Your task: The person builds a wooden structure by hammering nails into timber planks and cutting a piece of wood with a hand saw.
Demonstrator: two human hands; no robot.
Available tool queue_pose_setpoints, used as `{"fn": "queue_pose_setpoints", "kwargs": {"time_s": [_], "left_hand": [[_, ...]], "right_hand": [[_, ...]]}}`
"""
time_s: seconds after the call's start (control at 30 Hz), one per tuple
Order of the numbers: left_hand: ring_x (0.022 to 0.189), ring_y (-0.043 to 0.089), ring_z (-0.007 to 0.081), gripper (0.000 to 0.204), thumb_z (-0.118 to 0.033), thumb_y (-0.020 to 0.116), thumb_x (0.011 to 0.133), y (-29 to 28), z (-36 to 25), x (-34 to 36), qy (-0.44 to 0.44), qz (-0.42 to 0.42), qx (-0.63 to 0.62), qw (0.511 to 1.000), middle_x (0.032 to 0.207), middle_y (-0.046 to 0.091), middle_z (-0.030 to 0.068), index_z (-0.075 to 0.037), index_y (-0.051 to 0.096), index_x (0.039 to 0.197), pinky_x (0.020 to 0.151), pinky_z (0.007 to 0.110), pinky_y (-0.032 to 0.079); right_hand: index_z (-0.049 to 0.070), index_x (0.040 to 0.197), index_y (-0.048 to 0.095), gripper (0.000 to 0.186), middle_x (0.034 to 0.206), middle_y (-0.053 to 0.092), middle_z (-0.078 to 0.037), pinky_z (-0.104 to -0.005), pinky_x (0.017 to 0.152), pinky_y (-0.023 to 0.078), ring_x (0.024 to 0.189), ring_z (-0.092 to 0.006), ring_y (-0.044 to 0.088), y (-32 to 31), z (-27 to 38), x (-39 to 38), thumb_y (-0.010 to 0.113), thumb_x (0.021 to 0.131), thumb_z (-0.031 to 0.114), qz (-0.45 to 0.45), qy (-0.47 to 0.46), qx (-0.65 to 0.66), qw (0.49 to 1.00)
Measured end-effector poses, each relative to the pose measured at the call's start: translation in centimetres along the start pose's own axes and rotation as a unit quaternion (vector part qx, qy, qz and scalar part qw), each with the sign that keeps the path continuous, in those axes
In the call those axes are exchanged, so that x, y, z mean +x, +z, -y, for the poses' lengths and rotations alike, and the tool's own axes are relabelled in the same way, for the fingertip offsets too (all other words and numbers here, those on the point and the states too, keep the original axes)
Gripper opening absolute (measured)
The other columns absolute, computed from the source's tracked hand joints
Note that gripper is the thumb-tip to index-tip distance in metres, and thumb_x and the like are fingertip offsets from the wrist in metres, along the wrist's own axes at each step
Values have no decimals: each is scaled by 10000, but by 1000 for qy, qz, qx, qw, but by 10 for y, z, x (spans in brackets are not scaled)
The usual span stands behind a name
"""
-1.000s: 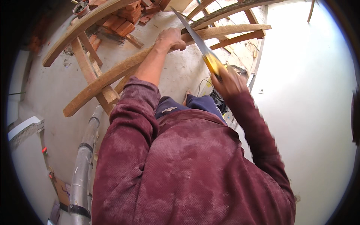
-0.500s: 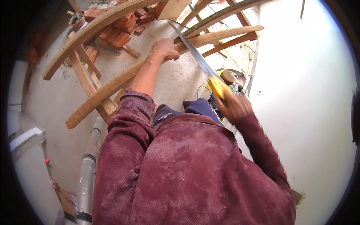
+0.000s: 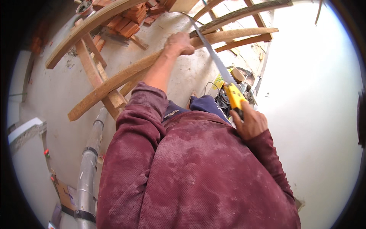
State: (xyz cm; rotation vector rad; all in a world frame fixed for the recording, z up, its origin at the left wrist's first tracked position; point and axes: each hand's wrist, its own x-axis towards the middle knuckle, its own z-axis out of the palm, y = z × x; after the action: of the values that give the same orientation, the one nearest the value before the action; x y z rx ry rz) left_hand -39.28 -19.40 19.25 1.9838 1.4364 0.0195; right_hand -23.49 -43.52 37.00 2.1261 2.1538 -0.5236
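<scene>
My left hand (image 3: 178, 44) grips a long, curved wooden beam (image 3: 124, 76) lying over crossed boards (image 3: 87, 66). In my right hand (image 3: 249, 124) is the yellow-and-black handle of a hand saw (image 3: 234, 97). The saw's blade (image 3: 217, 61) runs diagonally up from the handle across the beam, just right of my left hand, with its tip beyond the beam. A darker curved timber (image 3: 244, 12) lies behind, beside the beam's right part.
Broken red bricks (image 3: 126, 27) are piled at the back. A taped metal pole (image 3: 87, 168) stands at lower left. Cluttered tools and a black cable (image 3: 223, 99) are below the saw. A white wall (image 3: 312, 114) runs along the right.
The saw and my right hand have moved down and toward me along the blade's line, the right arm bending further. My left hand stays on the beam. The view has shifted slightly.
</scene>
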Motion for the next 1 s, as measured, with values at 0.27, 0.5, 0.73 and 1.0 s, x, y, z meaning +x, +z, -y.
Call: {"fn": "queue_pose_setpoints", "kwargs": {"time_s": [0.27, 0.5, 0.73, 1.0], "left_hand": [[1050, 640, 339, 462, -280, 687, 665, 5, -6, -1, 5, -19, -1, 1000, 1097, 668, 202, -9, 686, 1039, 909, 395, 515], [975, 652, 333, 506, -272, 711, 583, -3, 3, 3, 12, -26, -21, 999, 1009, 683, 203, -73, 687, 1048, 845, 402, 515], [1003, 654, 340, 463, -267, 706, 626, -9, -2, -5, 11, -19, -15, 1000, 1039, 683, 199, -19, 695, 1017, 872, 382, 525], [1004, 650, 339, 451, -219, 646, 628, 0, -20, 5, 26, -18, -26, 999, 1045, 675, 209, -23, 681, 1033, 874, 389, 524]], "right_hand": [[79, 1086, 537, 406, 770, 664, -212, -503, 689, 494, 744, -388, 658, 47, 4, 166, 539, 917, 449, 19, 29, -107, 994], [102, 1093, 475, 347, 753, 663, -188, -506, 661, 488, 719, -374, 656, 45, -16, 151, 514, 939, 411, -7, -73, -60, 995], [61, 1086, 527, 301, 715, 653, -129, -385, 568, 479, 618, -284, 641, 0, 3, -9, 643, 874, 240, -3, -29, -24, 999], [112, 1040, 571, 175, 850, 639, -113, -430, 583, 491, 629, -281, 614, 23, 2, 132, 575, 914, 233, -9, 0, -138, 990]]}}
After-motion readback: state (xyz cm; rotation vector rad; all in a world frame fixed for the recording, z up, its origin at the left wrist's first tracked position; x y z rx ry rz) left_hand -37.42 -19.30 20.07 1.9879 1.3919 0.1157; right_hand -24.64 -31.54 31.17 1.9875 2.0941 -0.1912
